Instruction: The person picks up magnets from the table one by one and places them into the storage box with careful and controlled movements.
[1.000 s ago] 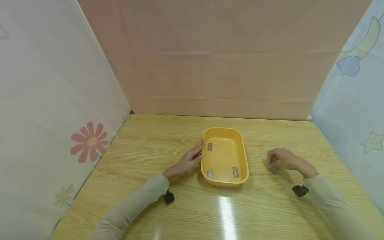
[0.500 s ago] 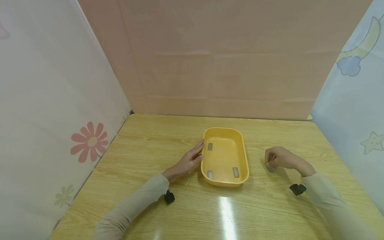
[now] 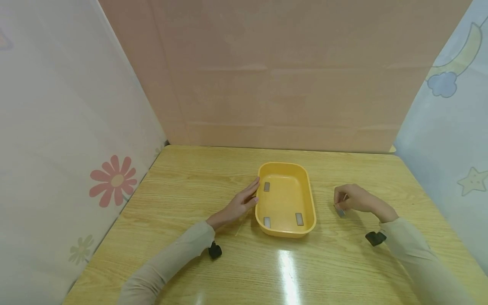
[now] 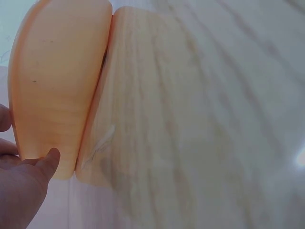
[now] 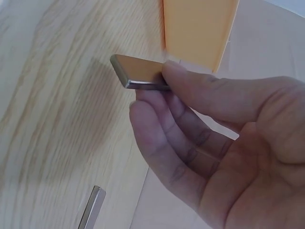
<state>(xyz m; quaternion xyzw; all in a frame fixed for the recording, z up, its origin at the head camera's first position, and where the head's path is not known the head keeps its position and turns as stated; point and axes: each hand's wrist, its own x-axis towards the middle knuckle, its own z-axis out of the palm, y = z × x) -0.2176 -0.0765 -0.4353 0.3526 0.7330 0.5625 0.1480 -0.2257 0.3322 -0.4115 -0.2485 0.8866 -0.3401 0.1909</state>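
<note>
In the head view a yellow plastic tray (image 3: pixel 284 199) sits mid-table. Against its left outer wall rests my left hand (image 3: pixel 236 206), fingers extended; the left wrist view shows the thumb (image 4: pixel 53 155) touching that wall. To the tray's right, my right hand (image 3: pixel 356 200) pinches a small flat metal block (image 5: pixel 138 70) between thumb and curled fingers. That block (image 3: pixel 339 210) pokes out below the fingertips. Inside the tray lie three similar metal blocks: one at upper left (image 3: pixel 267 187), one at lower left (image 3: pixel 267 222), one at lower right (image 3: pixel 299 219).
Another narrow metal block (image 5: pixel 92 208) lies on the wooden table (image 3: pixel 198 178) in the right wrist view. A pinkish-brown sheet (image 3: pixel 282 84) stands behind the table. Printed curtains (image 3: pixel 65 127) hang at both sides.
My right hand has moved slightly left, towards the tray, with the metal block between its fingers. The left hand and the tray stay where they were.
</note>
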